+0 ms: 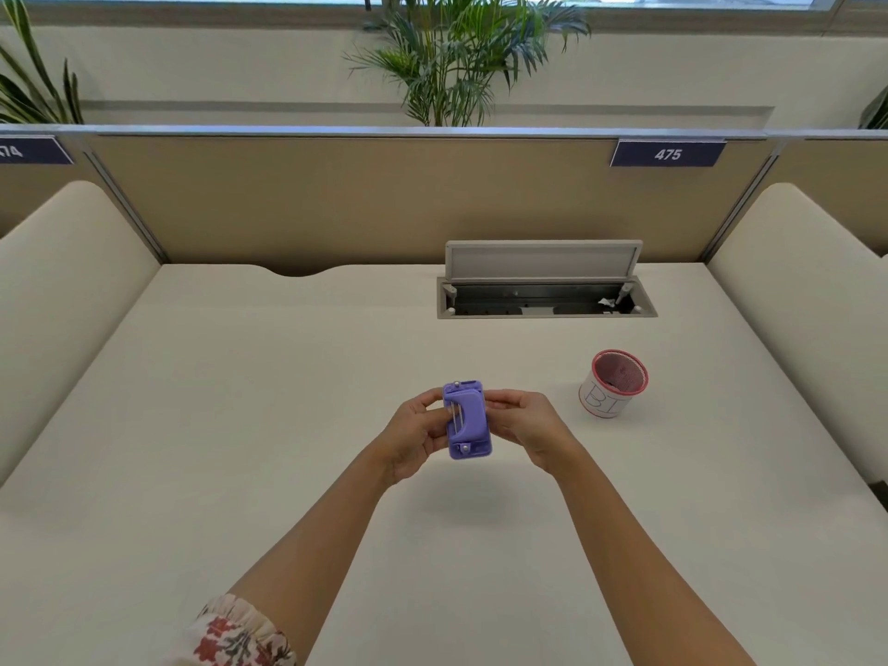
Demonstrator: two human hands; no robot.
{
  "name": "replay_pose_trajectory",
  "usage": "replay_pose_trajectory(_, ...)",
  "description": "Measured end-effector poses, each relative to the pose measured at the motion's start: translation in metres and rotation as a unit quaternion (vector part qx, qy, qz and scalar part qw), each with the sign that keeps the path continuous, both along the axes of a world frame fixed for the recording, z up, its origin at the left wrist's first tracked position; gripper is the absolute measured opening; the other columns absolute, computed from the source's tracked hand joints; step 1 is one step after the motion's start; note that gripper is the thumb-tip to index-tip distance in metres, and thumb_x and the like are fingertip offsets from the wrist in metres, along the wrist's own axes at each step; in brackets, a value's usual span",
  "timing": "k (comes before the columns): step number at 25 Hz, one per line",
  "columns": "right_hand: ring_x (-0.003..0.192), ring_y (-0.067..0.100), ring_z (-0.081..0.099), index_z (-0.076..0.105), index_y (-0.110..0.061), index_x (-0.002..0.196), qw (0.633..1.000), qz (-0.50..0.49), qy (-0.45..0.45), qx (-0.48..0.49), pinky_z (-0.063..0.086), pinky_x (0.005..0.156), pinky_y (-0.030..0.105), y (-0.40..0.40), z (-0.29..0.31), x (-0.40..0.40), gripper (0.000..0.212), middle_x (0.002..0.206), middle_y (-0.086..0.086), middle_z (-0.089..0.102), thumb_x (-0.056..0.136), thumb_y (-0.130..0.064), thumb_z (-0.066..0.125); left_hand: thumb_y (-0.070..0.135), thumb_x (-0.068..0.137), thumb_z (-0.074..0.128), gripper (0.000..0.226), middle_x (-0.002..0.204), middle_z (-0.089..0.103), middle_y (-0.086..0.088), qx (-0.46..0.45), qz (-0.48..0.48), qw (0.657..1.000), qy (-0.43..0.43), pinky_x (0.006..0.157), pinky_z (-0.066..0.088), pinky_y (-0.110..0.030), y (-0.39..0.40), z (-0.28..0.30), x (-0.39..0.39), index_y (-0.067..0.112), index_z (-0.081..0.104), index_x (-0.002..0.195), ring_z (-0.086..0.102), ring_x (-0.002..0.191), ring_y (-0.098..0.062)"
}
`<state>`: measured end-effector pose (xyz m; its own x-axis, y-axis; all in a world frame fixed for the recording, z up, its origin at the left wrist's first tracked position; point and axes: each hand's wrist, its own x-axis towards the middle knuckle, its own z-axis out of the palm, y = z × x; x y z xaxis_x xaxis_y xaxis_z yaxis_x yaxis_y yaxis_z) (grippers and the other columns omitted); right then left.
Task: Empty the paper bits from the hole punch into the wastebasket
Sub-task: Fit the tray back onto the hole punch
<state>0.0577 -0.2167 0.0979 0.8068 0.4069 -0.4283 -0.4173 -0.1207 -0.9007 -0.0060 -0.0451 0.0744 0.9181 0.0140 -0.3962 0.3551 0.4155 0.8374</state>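
A small purple hole punch [467, 420] is held above the middle of the cream desk [240, 425], between both hands. My left hand [413, 437] grips its left side and underside. My right hand [524, 423] pinches its right side with fingertips. The punch's top with lever and metal pins faces up; its underside is hidden. The wastebasket [612, 384], a small round pink-rimmed mesh cup wrapped in white paper with hand-drawn letters, stands on the desk to the right of my hands, a short way off.
An open cable hatch [545, 300] with its lid raised sits in the desk behind the hands. A tan partition [384, 199] closes the back. Cushioned side panels stand at left [62, 300] and right [807, 300].
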Motion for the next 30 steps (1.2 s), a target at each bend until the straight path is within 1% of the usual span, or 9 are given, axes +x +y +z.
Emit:
replay_pose_trajectory(3,0.090,0.026,0.075,0.072,-0.003,0.107,0.994,-0.029,-0.031,-0.097,0.062,0.082,0.036,0.007,-0.005,0.000,0.032,0.097,0.011,0.077,0.075,-0.002,0.078,0.004,0.098,0.055,0.028,0.111,0.073,-0.014,0.024,-0.004,1.000,-0.001,0.088,0.060,-0.045,-0.002,-0.003,-0.002,0.015,0.063,0.122,0.071,0.098,-0.031)
replay_pose_trajectory(7,0.082,0.021,0.074,0.073,-0.017,0.087,0.987,-0.062,-0.066,-0.133,0.062,0.075,0.032,0.014,-0.007,0.002,0.021,0.088,0.005,0.077,0.073,-0.003,0.078,0.003,0.098,0.055,0.025,0.102,0.075,-0.014,0.060,0.018,0.998,0.005,0.084,0.061,-0.044,-0.006,-0.004,0.001,0.015,0.063,0.118,0.073,0.089,-0.028)
replay_pose_trajectory(13,0.083,0.022,0.075,0.075,-0.014,0.092,0.986,-0.054,-0.069,-0.143,0.062,0.078,0.035,0.023,-0.013,0.011,0.022,0.088,0.006,0.078,0.073,-0.004,0.077,0.005,0.097,0.058,0.025,0.101,0.076,-0.015,0.060,0.051,0.997,0.003,0.079,0.062,-0.041,-0.002,-0.008,0.001,0.012,0.063,0.120,0.074,0.088,-0.029)
replay_pose_trajectory(16,0.088,0.022,0.075,0.072,-0.010,0.104,0.992,-0.047,-0.045,-0.105,0.061,0.082,0.036,0.028,-0.018,0.014,0.031,0.091,0.006,0.078,0.074,-0.007,0.077,0.005,0.095,0.061,0.029,0.105,0.076,-0.018,0.048,0.092,0.995,-0.001,0.077,0.062,-0.039,0.001,-0.012,0.001,0.008,0.061,0.123,0.075,0.089,-0.030)
replay_pose_trajectory(20,0.091,0.024,0.071,0.066,-0.010,0.114,0.996,-0.069,0.064,-0.003,0.057,0.083,0.032,0.036,-0.023,0.016,0.030,0.104,0.012,0.074,0.085,-0.013,0.072,0.003,0.093,0.064,0.026,0.107,0.075,-0.017,0.010,0.185,0.983,-0.005,0.075,0.063,-0.037,0.011,-0.014,0.006,0.009,0.063,0.118,0.075,0.089,-0.028)
replay_pose_trajectory(23,0.104,0.027,0.068,0.064,-0.010,0.118,0.990,-0.055,0.130,0.017,0.054,0.093,0.039,0.046,-0.027,0.016,0.029,0.114,0.009,0.070,0.091,-0.022,0.066,-0.004,0.092,0.062,0.026,0.106,0.072,-0.014,-0.007,0.260,0.966,0.007,0.065,0.061,-0.030,0.023,-0.013,0.013,0.008,0.061,0.115,0.073,0.084,-0.023)
replay_pose_trajectory(25,0.108,0.031,0.067,0.063,-0.011,0.119,0.984,-0.047,0.161,0.054,0.053,0.097,0.043,0.057,-0.028,0.019,0.032,0.117,0.009,0.069,0.092,-0.028,0.065,-0.009,0.091,0.060,0.037,0.117,0.067,-0.016,-0.009,0.291,0.957,0.015,0.067,0.062,-0.031,0.031,-0.014,0.019,0.004,0.054,0.125,0.070,0.090,-0.024)
replay_pose_trajectory(28,0.110,0.033,0.066,0.060,-0.007,0.124,0.983,-0.052,0.155,0.086,0.053,0.099,0.043,0.079,-0.030,0.026,0.039,0.122,0.012,0.068,0.089,-0.022,0.069,-0.011,0.088,0.062,0.049,0.125,0.063,-0.013,0.005,0.316,0.949,0.017,0.073,0.061,-0.034,0.044,-0.015,0.028,0.011,0.047,0.128,0.067,0.100,-0.026)
replay_pose_trajectory(30,0.111,0.031,0.067,0.055,-0.005,0.129,0.987,-0.060,0.131,0.068,0.055,0.094,0.038,0.093,-0.033,0.033,0.049,0.122,0.016,0.067,0.085,-0.015,0.074,-0.011,0.085,0.067,0.055,0.126,0.061,-0.011,0.027,0.318,0.948,0.015,0.070,0.062,-0.031,0.054,-0.017,0.035,0.016,0.047,0.128,0.065,0.107,-0.029)
